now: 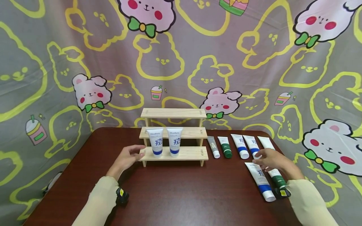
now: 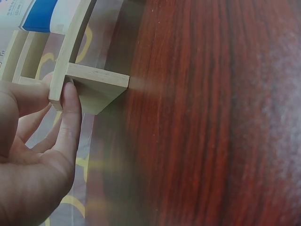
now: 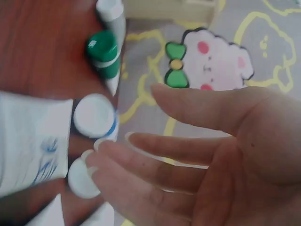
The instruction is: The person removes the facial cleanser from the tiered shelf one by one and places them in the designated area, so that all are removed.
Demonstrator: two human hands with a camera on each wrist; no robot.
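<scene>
A three-step wooden display rack stands on the table. My left hand pinches the left end of its lowest board between thumb and fingers. Two white tubes with blue bands, the left tube and the right tube, stand caps down on that board. On the right side, my right hand hovers with loosely spread fingers and holds nothing. Below it lie a white-and-blue tube and a green-ended tube, partly hidden by the hand. Close to its fingertips is a white cap.
Right of the rack lies a row of tubes: a slim grey tube, a green-and-white tube, two white-and-blue tubes and a white tube. A patterned curtain hangs behind the brown table.
</scene>
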